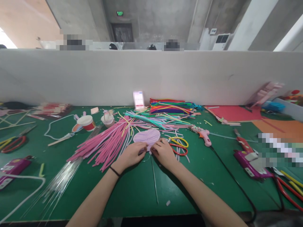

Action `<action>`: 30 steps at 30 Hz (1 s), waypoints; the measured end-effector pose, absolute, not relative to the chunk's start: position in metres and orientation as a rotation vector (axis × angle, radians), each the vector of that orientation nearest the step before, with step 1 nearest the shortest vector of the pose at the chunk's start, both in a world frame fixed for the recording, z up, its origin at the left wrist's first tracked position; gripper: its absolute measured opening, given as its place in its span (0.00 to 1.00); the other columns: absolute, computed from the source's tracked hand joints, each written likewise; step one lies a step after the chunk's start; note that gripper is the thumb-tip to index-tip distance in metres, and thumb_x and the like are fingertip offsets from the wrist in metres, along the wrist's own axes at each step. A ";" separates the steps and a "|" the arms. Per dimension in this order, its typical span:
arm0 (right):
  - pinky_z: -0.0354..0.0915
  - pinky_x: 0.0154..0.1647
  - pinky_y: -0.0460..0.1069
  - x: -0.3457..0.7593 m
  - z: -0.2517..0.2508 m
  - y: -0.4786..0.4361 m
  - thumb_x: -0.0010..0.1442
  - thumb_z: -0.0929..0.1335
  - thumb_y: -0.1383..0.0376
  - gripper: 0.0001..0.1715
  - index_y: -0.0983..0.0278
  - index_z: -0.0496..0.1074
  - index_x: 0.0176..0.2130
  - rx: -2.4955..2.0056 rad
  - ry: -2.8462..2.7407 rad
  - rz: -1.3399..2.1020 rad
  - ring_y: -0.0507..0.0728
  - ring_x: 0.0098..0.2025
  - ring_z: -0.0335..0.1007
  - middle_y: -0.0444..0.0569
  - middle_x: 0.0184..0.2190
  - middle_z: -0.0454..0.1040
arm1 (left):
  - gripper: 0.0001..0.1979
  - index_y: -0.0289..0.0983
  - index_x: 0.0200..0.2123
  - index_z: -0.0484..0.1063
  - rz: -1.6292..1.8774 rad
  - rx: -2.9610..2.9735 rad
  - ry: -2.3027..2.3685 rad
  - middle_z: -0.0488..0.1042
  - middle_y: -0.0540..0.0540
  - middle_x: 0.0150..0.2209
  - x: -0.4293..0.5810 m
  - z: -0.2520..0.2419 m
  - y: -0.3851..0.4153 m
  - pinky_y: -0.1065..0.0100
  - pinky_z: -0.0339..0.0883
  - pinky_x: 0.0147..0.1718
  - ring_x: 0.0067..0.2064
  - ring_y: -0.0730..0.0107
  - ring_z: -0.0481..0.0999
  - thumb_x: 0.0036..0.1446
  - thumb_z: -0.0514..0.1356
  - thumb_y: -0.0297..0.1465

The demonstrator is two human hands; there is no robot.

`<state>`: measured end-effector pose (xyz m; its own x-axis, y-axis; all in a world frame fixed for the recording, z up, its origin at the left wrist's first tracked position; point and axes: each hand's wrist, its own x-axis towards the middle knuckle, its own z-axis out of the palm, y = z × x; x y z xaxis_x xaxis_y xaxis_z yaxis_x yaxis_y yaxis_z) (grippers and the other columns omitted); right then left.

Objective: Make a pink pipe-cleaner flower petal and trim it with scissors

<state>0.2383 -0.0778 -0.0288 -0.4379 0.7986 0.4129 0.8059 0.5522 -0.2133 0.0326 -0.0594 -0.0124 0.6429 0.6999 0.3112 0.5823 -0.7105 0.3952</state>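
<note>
A lilac, heart-like piece of fuzzy pipe cleaners point(146, 136) is held low over the green table, between both hands. My left hand point(134, 153) has its fingers closed on the lower left edge of this piece. On the lower right edge, my right hand point(164, 154) pinches the same piece. Fingertips of both hands nearly meet, and what lies under them is hidden. A thin wire point(154, 179) runs from below the piece towards me. Right beside my right hand lie scissors point(179, 149) with red and yellow handles.
Pink pipe cleaners point(104, 142) fan out at left over clear-looking thin rods point(62, 176). Mixed-colour pipe cleaners point(170, 108) lie behind. A pink glue gun point(205, 137) with a black cord rests at right. A white-and-red tub point(87, 123) and a phone point(138, 100) stand farther back.
</note>
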 end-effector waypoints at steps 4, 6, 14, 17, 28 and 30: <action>0.58 0.47 0.51 0.239 -0.029 -0.077 0.64 0.66 0.66 0.07 0.63 0.75 0.37 -1.271 -2.302 0.001 0.57 0.45 0.62 0.49 0.34 0.75 | 0.09 0.40 0.41 0.74 0.644 2.606 1.050 0.77 0.42 0.50 0.030 -0.015 -0.056 0.61 0.68 0.51 0.51 0.62 0.76 0.61 0.54 0.29; 0.58 0.47 0.51 0.239 -0.029 -0.076 0.64 0.66 0.66 0.08 0.63 0.75 0.36 -1.271 -2.306 -0.016 0.58 0.45 0.62 0.49 0.34 0.76 | 0.08 0.40 0.39 0.74 0.629 2.616 1.039 0.77 0.42 0.50 0.029 -0.016 -0.055 0.60 0.68 0.52 0.51 0.61 0.76 0.61 0.55 0.31; 0.58 0.51 0.51 0.235 -0.018 -0.083 0.64 0.65 0.63 0.09 0.62 0.74 0.41 -1.310 -2.215 0.000 0.57 0.47 0.64 0.50 0.38 0.77 | 0.14 0.39 0.49 0.73 0.814 2.583 1.146 0.75 0.41 0.52 0.032 -0.021 -0.052 0.54 0.65 0.56 0.55 0.60 0.73 0.64 0.52 0.32; 0.61 0.44 0.50 0.234 -0.011 -0.092 0.64 0.63 0.56 0.15 0.64 0.73 0.38 -1.588 -2.098 0.045 0.57 0.40 0.70 0.51 0.33 0.77 | 0.18 0.37 0.53 0.69 1.002 2.432 1.333 0.69 0.37 0.58 0.031 -0.028 -0.045 0.46 0.58 0.59 0.61 0.53 0.66 0.60 0.56 0.33; 0.57 0.31 0.47 0.232 -0.009 -0.101 0.56 0.67 0.48 0.18 0.61 0.72 0.33 -1.744 -2.197 0.281 0.57 0.34 0.74 0.47 0.29 0.78 | 0.18 0.39 0.47 0.65 1.307 0.983 1.233 0.69 0.40 0.54 0.031 -0.016 -0.041 0.65 0.74 0.42 0.47 0.66 0.76 0.53 0.63 0.31; 0.57 0.32 0.47 0.232 -0.009 -0.101 0.57 0.68 0.50 0.17 0.61 0.72 0.32 -1.675 -2.188 0.306 0.56 0.34 0.73 0.46 0.31 0.78 | 0.21 0.38 0.47 0.65 1.277 0.930 1.196 0.74 0.42 0.46 0.032 -0.011 -0.044 0.68 0.74 0.38 0.41 0.69 0.78 0.50 0.65 0.29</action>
